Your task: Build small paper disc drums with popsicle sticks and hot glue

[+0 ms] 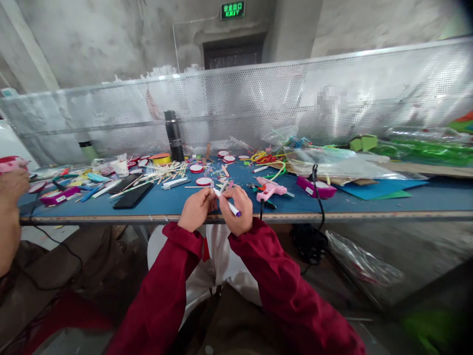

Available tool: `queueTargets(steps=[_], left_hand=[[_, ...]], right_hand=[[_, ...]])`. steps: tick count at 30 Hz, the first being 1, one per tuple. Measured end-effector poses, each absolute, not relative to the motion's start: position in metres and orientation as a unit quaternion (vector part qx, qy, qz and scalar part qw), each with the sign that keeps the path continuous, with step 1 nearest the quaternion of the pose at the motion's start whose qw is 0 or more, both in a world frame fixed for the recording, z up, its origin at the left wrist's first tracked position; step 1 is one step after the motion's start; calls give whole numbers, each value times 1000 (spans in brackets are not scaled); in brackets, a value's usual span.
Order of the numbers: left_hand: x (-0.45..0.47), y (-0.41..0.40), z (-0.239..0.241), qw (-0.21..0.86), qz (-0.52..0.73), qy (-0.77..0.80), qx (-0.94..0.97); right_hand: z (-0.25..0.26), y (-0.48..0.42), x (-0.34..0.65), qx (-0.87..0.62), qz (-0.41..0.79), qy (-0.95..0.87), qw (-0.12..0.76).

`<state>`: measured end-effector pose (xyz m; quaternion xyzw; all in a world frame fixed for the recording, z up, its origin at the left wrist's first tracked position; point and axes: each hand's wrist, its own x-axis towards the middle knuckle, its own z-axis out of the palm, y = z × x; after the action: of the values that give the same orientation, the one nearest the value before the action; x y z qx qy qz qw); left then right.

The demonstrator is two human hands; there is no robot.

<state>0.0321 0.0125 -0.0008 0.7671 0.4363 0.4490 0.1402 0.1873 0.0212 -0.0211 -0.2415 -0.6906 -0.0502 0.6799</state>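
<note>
My right hand [242,209] grips a white marker [232,207] with a purple end, slanted across the fingers at the front edge of the blue table [168,203]. Close beside it, my left hand [195,208] is closed in a pinch. Whatever sits between its fingertips is small and partly hidden by the fingers. The two hands nearly meet at the marker's far end. Just past the left hand lie a thin wooden stick [192,187] and a round red-rimmed white piece [203,181]. To the right of my right hand rests a pink glue gun [272,189].
A black bottle [174,136] stands before the perforated metal screen [254,93]. Wooden sticks [166,172], a black phone [133,195] and markers lie leftward. Rightward are a purple box-like object [316,188], a hanging cable and plastic bags [336,160]. Another person's hand [13,190] is at far left.
</note>
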Motion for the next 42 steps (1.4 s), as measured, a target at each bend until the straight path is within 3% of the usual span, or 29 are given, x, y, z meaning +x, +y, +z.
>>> queueTargets(steps=[42], left_hand=[[27, 16, -6, 137, 442, 423, 779]], right_hand=[[-31, 15, 188, -239, -148, -721, 634]])
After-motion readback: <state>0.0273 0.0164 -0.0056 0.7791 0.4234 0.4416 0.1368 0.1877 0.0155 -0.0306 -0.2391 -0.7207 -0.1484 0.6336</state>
